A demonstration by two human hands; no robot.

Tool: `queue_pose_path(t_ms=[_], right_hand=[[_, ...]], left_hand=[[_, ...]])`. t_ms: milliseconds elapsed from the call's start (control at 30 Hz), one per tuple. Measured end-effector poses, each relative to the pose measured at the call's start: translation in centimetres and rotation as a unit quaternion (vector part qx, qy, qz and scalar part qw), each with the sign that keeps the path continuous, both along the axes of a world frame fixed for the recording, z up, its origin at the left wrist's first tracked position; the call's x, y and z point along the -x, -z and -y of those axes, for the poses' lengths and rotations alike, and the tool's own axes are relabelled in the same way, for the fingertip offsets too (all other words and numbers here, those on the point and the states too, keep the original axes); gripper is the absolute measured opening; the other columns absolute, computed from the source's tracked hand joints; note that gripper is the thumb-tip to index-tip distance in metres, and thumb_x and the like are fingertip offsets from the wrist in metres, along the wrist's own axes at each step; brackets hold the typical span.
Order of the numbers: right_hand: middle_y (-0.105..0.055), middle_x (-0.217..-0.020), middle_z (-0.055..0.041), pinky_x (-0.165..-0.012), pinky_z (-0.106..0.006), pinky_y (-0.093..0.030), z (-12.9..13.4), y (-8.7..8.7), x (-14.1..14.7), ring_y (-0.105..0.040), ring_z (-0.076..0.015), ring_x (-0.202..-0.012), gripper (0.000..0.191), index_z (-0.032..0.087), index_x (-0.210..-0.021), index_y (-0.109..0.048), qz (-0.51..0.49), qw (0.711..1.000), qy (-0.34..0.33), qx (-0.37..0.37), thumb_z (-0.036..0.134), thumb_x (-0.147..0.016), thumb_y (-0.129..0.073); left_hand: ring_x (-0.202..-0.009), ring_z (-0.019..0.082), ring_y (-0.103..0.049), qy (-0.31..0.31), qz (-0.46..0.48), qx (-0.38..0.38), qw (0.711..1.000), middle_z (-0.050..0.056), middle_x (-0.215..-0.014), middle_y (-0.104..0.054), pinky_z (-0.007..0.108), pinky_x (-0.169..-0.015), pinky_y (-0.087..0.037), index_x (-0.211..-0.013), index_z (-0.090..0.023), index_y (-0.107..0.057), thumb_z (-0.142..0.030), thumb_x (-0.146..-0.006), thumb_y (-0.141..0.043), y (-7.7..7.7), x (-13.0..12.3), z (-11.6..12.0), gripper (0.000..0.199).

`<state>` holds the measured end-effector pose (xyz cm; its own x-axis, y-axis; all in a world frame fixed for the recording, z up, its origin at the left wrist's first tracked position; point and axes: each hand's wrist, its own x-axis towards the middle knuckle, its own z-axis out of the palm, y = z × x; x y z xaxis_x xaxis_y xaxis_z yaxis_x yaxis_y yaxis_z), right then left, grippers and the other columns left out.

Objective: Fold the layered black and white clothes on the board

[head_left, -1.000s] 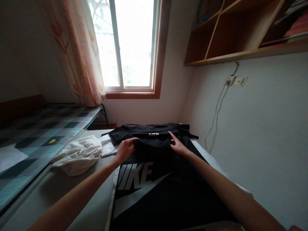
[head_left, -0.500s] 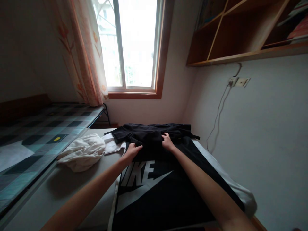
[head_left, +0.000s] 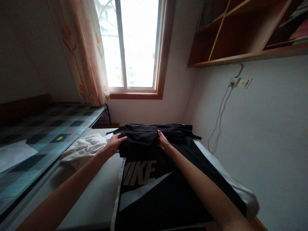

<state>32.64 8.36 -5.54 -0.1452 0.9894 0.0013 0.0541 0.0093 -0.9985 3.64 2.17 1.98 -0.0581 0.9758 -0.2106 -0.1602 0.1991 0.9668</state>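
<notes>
A black short-sleeved shirt [head_left: 141,142] lies bunched across the far end of the bed. My left hand [head_left: 115,144] pinches its left edge, thumb stretched along the cloth. Around the middle of the near part, my right hand [head_left: 164,141] grips the fabric between thumb and fingers. The cloth between both hands is lifted a little and hangs in a flap. Beneath it spreads a black cloth [head_left: 192,199] with a large grey NIKE print and a pale edge on the left.
Left of the shirt sits a crumpled white cloth [head_left: 83,148] on the pale bed surface [head_left: 89,192]. A checked mattress [head_left: 69,123] with a white sheet of paper [head_left: 16,154] borders it. Cables [head_left: 218,118] hang on the right wall under a wooden shelf [head_left: 240,56].
My left hand has moved left and slightly up with the shirt's edge, spreading the flap wider. My right hand has shifted slightly left, still on the cloth.
</notes>
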Motion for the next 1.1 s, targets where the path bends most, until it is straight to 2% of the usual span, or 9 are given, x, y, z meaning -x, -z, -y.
queue_pose_path(t_ms=[67,133,300,467,567,700,867,933,1100], right_hand=[[-0.066,-0.119,-0.0100,-0.078,-0.037,-0.056,-0.1,0.0,0.5,-0.066,-0.0215,-0.096,0.055,0.027,-0.141,-0.043,-0.028,0.998,0.017,0.054,0.044,-0.089,-0.050],[-0.066,-0.119,-0.0092,-0.083,-0.034,-0.054,-0.2,0.2,1.0,-0.065,-0.0199,-0.100,0.051,0.024,-0.133,-0.050,-0.018,0.999,0.011,0.030,0.026,-0.082,-0.056],[-0.066,-0.121,-0.0108,-0.098,-0.037,-0.046,0.2,1.3,1.5,-0.063,-0.0208,-0.108,0.063,0.020,-0.130,-0.048,0.157,0.977,0.019,-0.147,0.008,-0.069,-0.056],[-0.068,-0.112,-0.0069,-0.096,-0.042,-0.044,0.8,1.6,1.3,-0.066,-0.0243,-0.103,0.078,0.025,-0.138,-0.040,0.316,0.928,0.036,-0.195,0.012,-0.067,-0.070],[-0.070,-0.103,-0.0047,-0.095,-0.042,-0.044,0.7,1.3,1.3,-0.068,-0.0241,-0.099,0.065,0.025,-0.133,-0.048,0.345,0.914,0.075,-0.199,0.017,-0.072,-0.071],[-0.073,-0.096,-0.0021,-0.091,-0.039,-0.047,0.4,1.0,1.3,-0.069,-0.0229,-0.096,0.035,0.026,-0.109,-0.066,0.375,0.900,0.078,-0.209,0.014,-0.075,-0.068],[-0.075,-0.093,-0.0035,-0.094,-0.040,-0.046,0.3,0.6,0.8,-0.069,-0.0225,-0.092,0.033,0.023,-0.105,-0.072,0.411,0.877,0.067,-0.241,0.008,-0.078,-0.064],[-0.075,-0.093,-0.0047,-0.091,-0.038,-0.048,0.5,0.1,0.1,-0.069,-0.0215,-0.090,0.028,0.023,-0.098,-0.075,0.396,0.882,0.062,-0.247,0.007,-0.079,-0.061],[-0.072,-0.087,-0.0064,-0.080,-0.034,-0.053,2.2,-2.7,-4.5,-0.068,-0.0201,-0.081,0.019,0.021,-0.082,-0.077,0.306,0.913,0.072,-0.261,0.018,-0.081,-0.059]], left_hand=[[-0.060,0.014,-0.068,-0.057,0.014,0.006,0.998,0.003,-0.081,-0.072,0.022,-0.054,-0.056,-0.123,-0.017,-0.055,-0.011,-0.075,-0.077,0.5,0.9,0.2,0.053],[-0.057,0.012,-0.066,-0.076,0.038,-0.006,0.996,0.000,-0.077,-0.070,0.021,-0.052,-0.054,-0.131,-0.021,-0.048,-0.007,-0.077,-0.073,0.8,1.5,0.2,0.061],[-0.056,0.010,-0.064,-0.014,0.115,-0.034,0.993,0.000,-0.074,-0.066,0.021,-0.054,-0.053,-0.115,-0.014,-0.062,-0.007,-0.078,-0.068,1.0,2.9,-0.4,0.037],[-0.071,0.015,-0.069,0.038,0.141,-0.069,0.987,0.004,-0.092,-0.071,0.029,-0.066,-0.057,-0.122,-0.018,-0.059,-0.012,-0.067,-0.077,1.4,3.9,-1.3,0.058],[-0.076,0.015,-0.069,0.046,0.067,-0.102,0.991,0.005,-0.102,-0.071,0.027,-0.070,-0.056,-0.128,-0.018,-0.056,-0.010,-0.056,-0.080,2.4,4.0,-1.8,0.077],[-0.078,0.018,-0.070,0.070,-0.137,-0.159,0.975,0.010,-0.119,-0.069,0.028,-0.071,-0.056,-0.134,-0.016,-0.057,-0.009,-0.048,-0.075,3.9,4.5,-2.2,0.088],[-0.076,0.022,-0.070,0.045,-0.395,-0.211,0.893,0.008,-0.096,-0.077,0.033,-0.075,-0.054,-0.110,-0.015,-0.075,-0.016,-0.060,-0.062,4.2,5.3,-2.0,0.052],[-0.074,0.022,-0.069,0.019,-0.422,-0.229,0.877,0.008,-0.086,-0.076,0.032,-0.074,-0.053,-0.099,-0.015,-0.078,-0.021,-0.066,-0.059,3.7,5.4,-1.8,0.039],[-0.071,0.019,-0.063,-0.001,-0.328,-0.273,0.904,0.007,-0.079,-0.071,0.027,-0.063,-0.051,-0.090,-0.014,-0.079,-0.033,-0.069,-0.059,1.8,5.1,-0.6,0.034]])
